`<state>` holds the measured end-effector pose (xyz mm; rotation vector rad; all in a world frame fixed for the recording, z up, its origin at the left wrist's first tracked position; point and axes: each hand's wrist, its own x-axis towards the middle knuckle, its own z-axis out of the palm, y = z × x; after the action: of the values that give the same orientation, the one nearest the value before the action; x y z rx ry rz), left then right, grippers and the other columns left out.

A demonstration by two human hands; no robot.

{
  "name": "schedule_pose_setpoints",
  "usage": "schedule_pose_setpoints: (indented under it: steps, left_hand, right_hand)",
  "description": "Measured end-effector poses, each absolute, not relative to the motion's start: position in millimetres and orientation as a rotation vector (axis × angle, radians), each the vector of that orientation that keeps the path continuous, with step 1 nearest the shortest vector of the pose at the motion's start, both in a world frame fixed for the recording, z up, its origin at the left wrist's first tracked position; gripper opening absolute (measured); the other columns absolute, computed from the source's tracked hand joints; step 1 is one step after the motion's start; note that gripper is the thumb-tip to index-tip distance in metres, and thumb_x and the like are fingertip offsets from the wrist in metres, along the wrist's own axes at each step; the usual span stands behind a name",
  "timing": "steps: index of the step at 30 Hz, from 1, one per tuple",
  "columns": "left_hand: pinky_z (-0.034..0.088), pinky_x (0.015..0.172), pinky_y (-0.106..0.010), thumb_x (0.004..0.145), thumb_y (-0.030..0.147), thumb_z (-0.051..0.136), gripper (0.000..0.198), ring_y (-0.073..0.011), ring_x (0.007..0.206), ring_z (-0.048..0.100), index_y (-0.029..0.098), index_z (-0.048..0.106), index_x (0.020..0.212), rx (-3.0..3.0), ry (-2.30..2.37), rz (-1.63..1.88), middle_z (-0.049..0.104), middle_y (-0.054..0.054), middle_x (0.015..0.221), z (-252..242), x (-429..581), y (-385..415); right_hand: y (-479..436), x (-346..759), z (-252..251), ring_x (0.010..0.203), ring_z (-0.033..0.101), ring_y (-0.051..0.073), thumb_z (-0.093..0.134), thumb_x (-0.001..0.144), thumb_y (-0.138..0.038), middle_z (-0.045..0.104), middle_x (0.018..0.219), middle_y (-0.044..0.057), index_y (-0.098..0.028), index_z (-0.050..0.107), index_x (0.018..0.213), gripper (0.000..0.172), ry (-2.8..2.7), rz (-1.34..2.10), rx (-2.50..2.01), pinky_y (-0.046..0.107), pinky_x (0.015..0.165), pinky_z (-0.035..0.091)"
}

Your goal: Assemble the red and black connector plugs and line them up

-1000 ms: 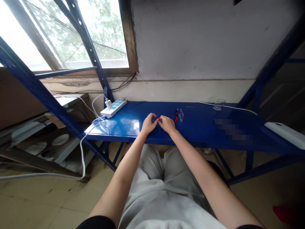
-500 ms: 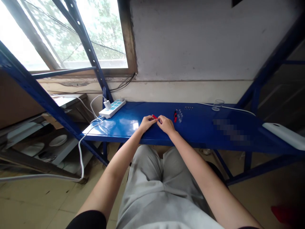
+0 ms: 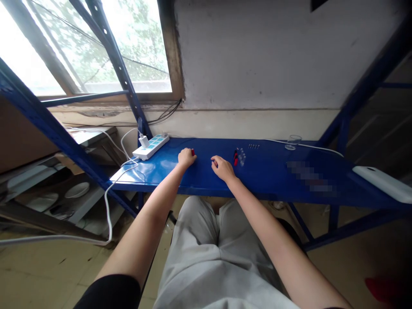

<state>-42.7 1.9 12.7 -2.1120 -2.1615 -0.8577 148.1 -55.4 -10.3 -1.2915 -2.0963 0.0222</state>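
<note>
My left hand is closed around a small red piece, whose end shows beside the fingers, over the left half of the blue table. Apart from it, my right hand is curled with thumb and fingers together; a dark red bit shows at the fingertips, too small to name. Just right of that hand lie red and black pieces and a group of small clear pieces. Farther back is a row of several tiny metallic parts.
A white power strip with a plug and cable is at the back left. At the back right stands a clear cup, and a white object lies at the right end. Blue metal posts rise on both sides.
My hands have come apart. My left hand has moved left with the red piece, while my right hand has stayed nearly in place.
</note>
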Motion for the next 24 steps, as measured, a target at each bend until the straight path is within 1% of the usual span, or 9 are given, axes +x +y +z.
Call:
schedule_pose_setpoints:
  steps: [2,7,11,14,19,24]
  left_hand:
    - [0.044,0.071,-0.034,0.066,0.025,0.059,0.009,-0.0274,0.084,0.059,0.016,0.057,0.063,-2.093,-2.173,-0.82,0.059,-0.013,0.078,8,-46,1]
    - [0.044,0.07,-0.033,0.066,0.026,0.059,0.01,-0.0262,0.082,0.059,0.018,0.058,0.062,-2.029,-2.282,-0.848,0.059,-0.01,0.068,1,-48,0]
    - [0.044,0.069,-0.032,0.064,0.025,0.06,0.008,-0.0265,0.082,0.06,0.017,0.06,0.063,-1.978,-2.318,-0.831,0.061,-0.011,0.067,1,-48,-1]
    - [0.044,0.069,-0.031,0.066,0.027,0.06,0.011,-0.0267,0.085,0.061,0.016,0.062,0.068,-1.953,-2.348,-0.768,0.063,-0.012,0.073,3,-47,-3]
    - [0.045,0.074,-0.03,0.07,0.03,0.056,0.02,-0.0252,0.093,0.06,0.016,0.064,0.082,-1.898,-2.46,-0.604,0.066,-0.011,0.088,9,-43,-9]
    - [0.044,0.077,-0.032,0.072,0.032,0.052,0.026,-0.0263,0.098,0.059,0.016,0.063,0.089,-1.894,-2.461,-0.53,0.065,-0.012,0.097,10,-41,-12]
  right_hand:
    - [-56,148,-10,0.078,0.057,0.015,0.035,0.086,-0.022,0.063,0.097,0.005,-0.02,0.055,0.106,0.028,-2.093,0.036,-1.296,0.024,0.065,0.04]
    - [-56,149,-10,0.079,0.058,0.015,0.035,0.086,-0.022,0.063,0.098,0.005,-0.02,0.055,0.107,0.029,-2.087,0.054,-1.294,0.024,0.066,0.041]
    - [-56,149,-11,0.079,0.058,0.015,0.034,0.086,-0.022,0.063,0.098,0.006,-0.02,0.055,0.106,0.029,-2.086,0.061,-1.285,0.024,0.067,0.041]
    - [-55,148,-11,0.078,0.058,0.015,0.035,0.085,-0.021,0.063,0.096,0.005,-0.021,0.056,0.105,0.029,-2.073,0.061,-1.274,0.025,0.066,0.041]
    - [-55,148,-11,0.076,0.058,0.016,0.038,0.083,-0.02,0.063,0.093,0.005,-0.021,0.058,0.102,0.028,-2.051,0.089,-1.253,0.026,0.065,0.042]
    - [-55,148,-11,0.073,0.057,0.017,0.037,0.083,-0.021,0.063,0.09,0.005,-0.021,0.058,0.102,0.028,-2.039,0.094,-1.246,0.027,0.064,0.042]
